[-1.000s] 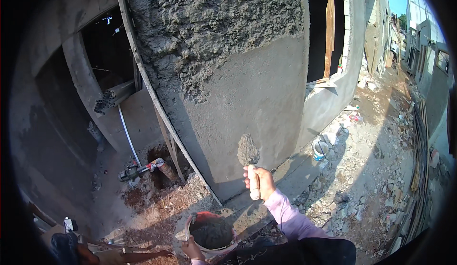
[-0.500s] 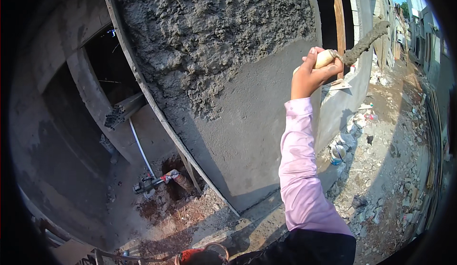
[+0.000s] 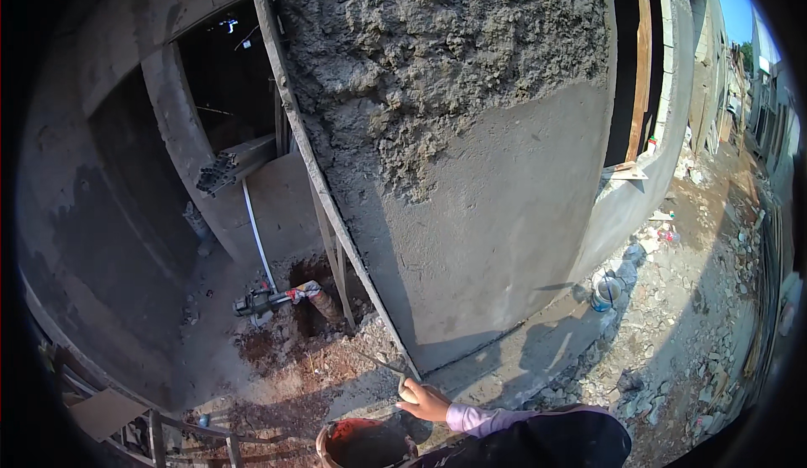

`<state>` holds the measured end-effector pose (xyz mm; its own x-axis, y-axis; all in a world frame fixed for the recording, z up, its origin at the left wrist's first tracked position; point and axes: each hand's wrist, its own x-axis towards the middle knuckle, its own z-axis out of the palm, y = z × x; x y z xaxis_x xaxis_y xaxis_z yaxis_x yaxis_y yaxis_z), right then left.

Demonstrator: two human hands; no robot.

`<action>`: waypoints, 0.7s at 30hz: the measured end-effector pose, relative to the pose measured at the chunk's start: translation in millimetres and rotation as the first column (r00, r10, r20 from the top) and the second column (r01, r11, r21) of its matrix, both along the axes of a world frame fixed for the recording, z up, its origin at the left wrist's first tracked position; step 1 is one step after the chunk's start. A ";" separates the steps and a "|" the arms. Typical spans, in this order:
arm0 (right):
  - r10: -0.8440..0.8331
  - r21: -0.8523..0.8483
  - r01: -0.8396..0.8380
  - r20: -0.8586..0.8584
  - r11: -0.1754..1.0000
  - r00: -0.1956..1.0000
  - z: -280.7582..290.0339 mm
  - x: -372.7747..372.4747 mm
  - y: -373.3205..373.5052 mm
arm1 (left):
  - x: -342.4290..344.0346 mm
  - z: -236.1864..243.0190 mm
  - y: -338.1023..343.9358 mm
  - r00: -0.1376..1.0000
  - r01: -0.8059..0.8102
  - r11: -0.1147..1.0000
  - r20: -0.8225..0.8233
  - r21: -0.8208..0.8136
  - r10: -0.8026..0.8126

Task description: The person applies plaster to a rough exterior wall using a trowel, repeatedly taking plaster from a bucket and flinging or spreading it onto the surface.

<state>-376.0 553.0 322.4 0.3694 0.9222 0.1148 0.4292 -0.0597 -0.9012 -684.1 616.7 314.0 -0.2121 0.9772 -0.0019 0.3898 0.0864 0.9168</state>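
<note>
My right hand (image 3: pixel 426 403), in a pink sleeve, is closed around the pale handle of a trowel (image 3: pixel 407 391) low in the middle of the head view. The thin blade points up and left, away from the wall's lower corner. Just below and left of the hand stands a bucket (image 3: pixel 324 446) with a reddish rim and dark inside. Ahead rises a wall (image 3: pixel 504 207), smooth grey plaster below and rough, lumpy mortar (image 3: pixel 437 48) above. My left hand is out of view.
A long straight strip (image 3: pixel 324 199) runs down the wall's left edge. Left of it are a white pipe (image 3: pixel 257 237) and a small pump (image 3: pixel 256 302) beside a hole. Rubble (image 3: pixel 656 333) covers the ground at right, where another bucket (image 3: pixel 603 291) stands by the wall.
My right hand has come down and left with the trowel, from raised beside the wall's right edge to just above the bucket. The view has shifted, showing more of that bucket.
</note>
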 end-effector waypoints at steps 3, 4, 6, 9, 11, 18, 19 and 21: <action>0.287 -0.298 -0.244 0.113 0.923 0.951 -43.6 -15.6 -19.1 | 5.6 -55.3 34.5 0.994 0.081 0.987 0.062 0.141 -0.090; 0.420 -0.395 -0.341 0.130 0.853 0.898 -45.2 -7.5 -12.9 | 8.8 -70.7 45.2 0.988 0.133 0.971 0.049 0.199 -0.146; 0.737 -0.720 -0.341 0.343 0.605 0.582 -98.2 25.5 -7.0 | 70.2 -3.7 45.8 0.910 0.264 0.956 0.295 0.128 -0.291; 0.542 -0.762 -0.063 0.398 0.645 0.740 -62.7 -14.1 23.3 | 83.4 20.8 66.6 0.862 0.335 0.907 0.307 0.253 -0.404; 0.525 -0.762 -0.050 0.396 0.646 0.754 -65.6 -26.5 31.5 | 102.9 33.5 78.9 0.785 0.416 0.860 0.361 0.295 -0.504; 0.415 -0.627 -0.101 0.377 0.773 0.828 -33.9 13.3 15.5 | 101.4 55.1 114.8 0.650 0.573 0.733 0.340 0.367 -0.679; 0.526 -0.630 -0.143 0.478 0.763 0.704 -82.1 30.4 7.3 | 107.8 67.8 109.0 0.629 0.595 0.721 0.353 0.355 -0.693; 0.395 -0.519 -0.297 0.087 0.802 0.915 -168.7 37.7 -2.0 | 117.2 76.1 104.5 0.593 0.609 0.726 0.426 0.318 -0.684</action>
<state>-338.3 551.0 153.7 0.0325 0.9366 -0.3490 0.6577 -0.2830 -0.6981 -567.0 721.2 390.1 0.4706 0.8547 0.2189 -0.1990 -0.1389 0.9701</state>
